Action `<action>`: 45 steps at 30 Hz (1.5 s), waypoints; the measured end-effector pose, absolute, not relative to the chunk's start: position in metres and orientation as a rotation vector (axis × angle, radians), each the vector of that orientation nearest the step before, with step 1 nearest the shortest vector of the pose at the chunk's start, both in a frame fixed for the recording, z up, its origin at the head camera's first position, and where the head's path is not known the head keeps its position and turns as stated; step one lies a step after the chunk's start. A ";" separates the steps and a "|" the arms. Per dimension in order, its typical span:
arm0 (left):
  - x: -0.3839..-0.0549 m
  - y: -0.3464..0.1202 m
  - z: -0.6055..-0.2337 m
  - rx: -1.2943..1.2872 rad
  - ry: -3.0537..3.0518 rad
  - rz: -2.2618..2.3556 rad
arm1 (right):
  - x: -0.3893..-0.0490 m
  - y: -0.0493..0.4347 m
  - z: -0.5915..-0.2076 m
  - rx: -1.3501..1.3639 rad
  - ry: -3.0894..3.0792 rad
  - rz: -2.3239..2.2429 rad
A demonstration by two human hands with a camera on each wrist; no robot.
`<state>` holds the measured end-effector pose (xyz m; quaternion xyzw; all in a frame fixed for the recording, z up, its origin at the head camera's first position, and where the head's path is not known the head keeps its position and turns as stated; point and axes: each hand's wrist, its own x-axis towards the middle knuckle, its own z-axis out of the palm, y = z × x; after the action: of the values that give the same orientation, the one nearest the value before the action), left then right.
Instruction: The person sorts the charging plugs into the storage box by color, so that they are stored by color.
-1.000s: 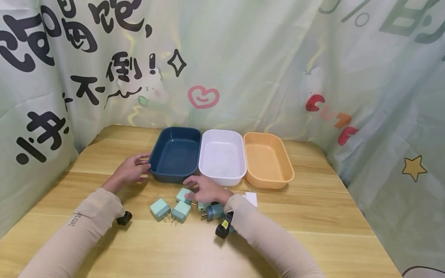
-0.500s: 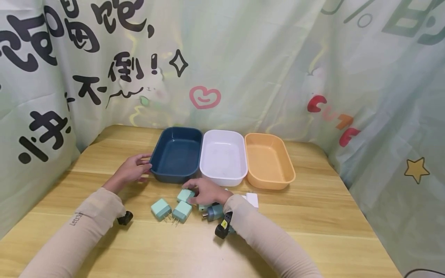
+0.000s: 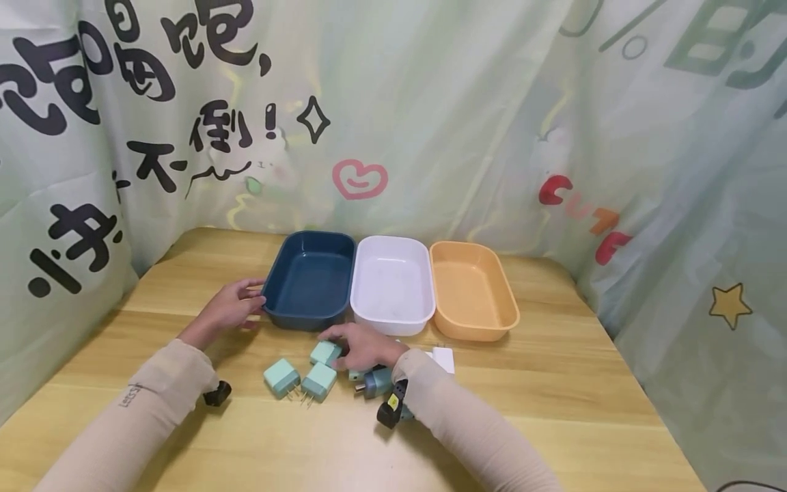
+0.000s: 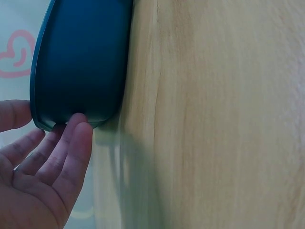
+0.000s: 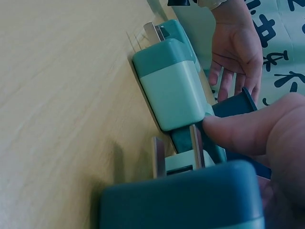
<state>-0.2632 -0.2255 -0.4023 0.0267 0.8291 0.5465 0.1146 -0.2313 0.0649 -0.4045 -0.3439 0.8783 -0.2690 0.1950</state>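
My right hand [image 3: 363, 345] reaches down at a mint-green charger plug [image 3: 323, 352], thumb and fingers curled about its near right side. In the right wrist view the thumb [image 5: 238, 131] lies just behind another mint charger plug [image 5: 171, 90] with a teal end. Two more mint plugs lie to the left and front, prongs pointing toward me. My left hand [image 3: 230, 307] touches the left end of the dark blue bin [image 3: 307, 324]; in the left wrist view its fairly straight fingers [image 4: 76, 148] rest at the wall and the thumb is at the rim.
A white bin [image 3: 393, 324] and an orange bin [image 3: 476, 331] stand in a row right of the blue one. Beneath my right wrist lie a dark blue charger plug [image 3: 375, 383] and, beyond it, a white charger plug [image 3: 444, 359]. A printed curtain [image 3: 430, 123] hangs behind the table.
My right hand's fingers have drawn in around the mint charger plug, which sits in the same place. The left hand stays at the blue bin. The head view has shifted slightly.
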 end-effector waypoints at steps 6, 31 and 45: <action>-0.264 -0.226 -0.402 0.084 2.426 1.635 | -0.233 0.063 -0.405 -0.963 2.492 -0.709; -0.262 -0.228 -0.405 0.084 2.424 1.618 | -0.231 0.060 -0.404 -0.882 2.580 -0.705; -0.261 -0.227 -0.404 0.078 2.437 1.624 | -0.233 0.059 -0.406 -0.916 2.618 -0.759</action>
<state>-0.2611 -0.2270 -0.4041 0.0264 0.8272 0.5511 0.1059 -0.2330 0.0590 -0.4056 -0.3157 0.9023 -0.2617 0.1327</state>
